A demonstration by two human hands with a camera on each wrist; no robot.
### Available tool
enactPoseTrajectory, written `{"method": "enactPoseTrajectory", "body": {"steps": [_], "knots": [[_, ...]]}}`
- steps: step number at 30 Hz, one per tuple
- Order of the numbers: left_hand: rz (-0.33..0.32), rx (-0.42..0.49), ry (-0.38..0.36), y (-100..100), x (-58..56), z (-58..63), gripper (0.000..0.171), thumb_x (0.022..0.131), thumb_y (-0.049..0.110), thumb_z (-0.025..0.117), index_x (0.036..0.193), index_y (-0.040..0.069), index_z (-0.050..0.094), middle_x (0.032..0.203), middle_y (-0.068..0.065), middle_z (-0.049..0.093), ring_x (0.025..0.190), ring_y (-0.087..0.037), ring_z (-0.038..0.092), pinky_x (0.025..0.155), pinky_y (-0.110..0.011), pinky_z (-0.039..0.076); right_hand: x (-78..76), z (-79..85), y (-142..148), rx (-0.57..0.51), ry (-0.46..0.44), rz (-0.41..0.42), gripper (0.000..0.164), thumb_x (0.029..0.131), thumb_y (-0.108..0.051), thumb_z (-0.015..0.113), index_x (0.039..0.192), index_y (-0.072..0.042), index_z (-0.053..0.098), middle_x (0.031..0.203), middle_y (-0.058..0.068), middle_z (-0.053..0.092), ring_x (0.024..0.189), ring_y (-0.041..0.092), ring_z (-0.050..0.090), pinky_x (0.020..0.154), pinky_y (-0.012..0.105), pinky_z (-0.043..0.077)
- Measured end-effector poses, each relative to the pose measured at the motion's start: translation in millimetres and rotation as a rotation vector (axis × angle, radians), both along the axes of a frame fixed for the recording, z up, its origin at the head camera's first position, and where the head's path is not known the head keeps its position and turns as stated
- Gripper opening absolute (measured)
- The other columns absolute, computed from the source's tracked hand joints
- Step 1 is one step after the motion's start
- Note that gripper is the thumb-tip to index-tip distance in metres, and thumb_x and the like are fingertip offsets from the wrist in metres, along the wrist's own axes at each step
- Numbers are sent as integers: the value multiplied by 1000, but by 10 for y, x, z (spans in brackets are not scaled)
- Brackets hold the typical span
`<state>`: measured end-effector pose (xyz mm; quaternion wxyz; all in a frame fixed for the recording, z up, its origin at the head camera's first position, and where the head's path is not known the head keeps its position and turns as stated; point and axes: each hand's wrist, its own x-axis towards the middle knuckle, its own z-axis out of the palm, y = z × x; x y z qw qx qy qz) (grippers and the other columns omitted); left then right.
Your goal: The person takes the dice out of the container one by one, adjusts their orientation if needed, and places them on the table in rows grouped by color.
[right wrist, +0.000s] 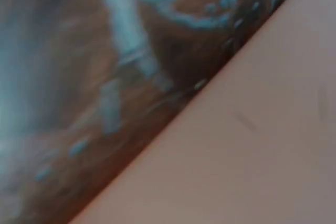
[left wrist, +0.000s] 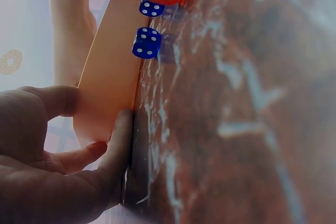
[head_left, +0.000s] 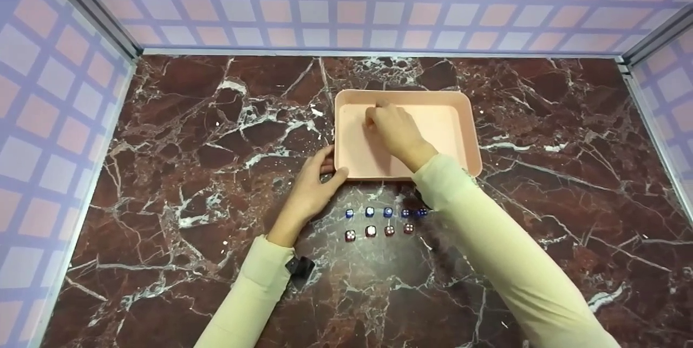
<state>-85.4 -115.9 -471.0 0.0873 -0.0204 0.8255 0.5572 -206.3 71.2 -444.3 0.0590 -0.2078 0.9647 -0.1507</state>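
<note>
A shallow peach-coloured plastic tray lies on the marbled table. At its near left corner my left hand grips it, thumb on the near rim and fingers along the left side. In the left wrist view, the fingers press the tray's outer wall. My right hand is inside the tray with its fingers curled; I cannot tell whether they hold anything. Nearer me lie a row of several blue dice and a row of several red dice.
Patterned panels in metal frames stand behind the table and at both sides. A black device is strapped to the left wrist. My right sleeve reaches over the table, close to the right end of the dice rows.
</note>
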Motion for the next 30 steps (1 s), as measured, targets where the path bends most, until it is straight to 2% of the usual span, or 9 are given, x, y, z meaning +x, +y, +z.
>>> {"method": "enactPoseTrajectory", "body": {"steps": [3,8,16,22,27,30], "knots": [[1,-11,6,-8,3,-7,66,100,22,70,158,2,45,139,-23,59,128,-35,63,118,-50,43,56,-7,127,8,-5,-14,6,97,0,67,97,-1,73,106,18,68,93,40,69,83,50,61],[4,-17,17,-12,12,5,64,100,21,69,157,1,46,137,-24,59,126,-37,63,117,-49,44,183,-5,347,21,7,-16,17,87,11,62,92,0,74,99,17,68,86,40,68,78,50,60],[12,-7,15,-11,5,1,66,100,21,70,157,0,45,139,-25,57,128,-38,62,117,-50,44,420,17,633,-21,-2,19,22,77,13,63,84,-4,76,88,13,66,81,38,67,75,50,59],[13,-2,-13,-3,-2,-9,67,100,21,70,158,0,44,141,-25,55,130,-38,61,117,-50,43,523,4,755,-112,4,23,15,84,9,70,86,-4,77,87,12,66,82,38,69,77,51,61],[9,8,-32,4,-15,-1,67,101,22,70,159,2,43,143,-24,54,132,-37,59,118,-51,42,571,65,823,-295,62,-1,10,90,8,71,95,2,78,94,17,69,88,34,71,84,45,62],[1,9,-39,3,-14,-2,67,101,22,69,160,3,43,143,-23,54,132,-37,57,118,-51,42,718,140,858,-389,113,27,9,92,7,70,99,5,76,98,18,68,88,32,72,80,41,63]]}}
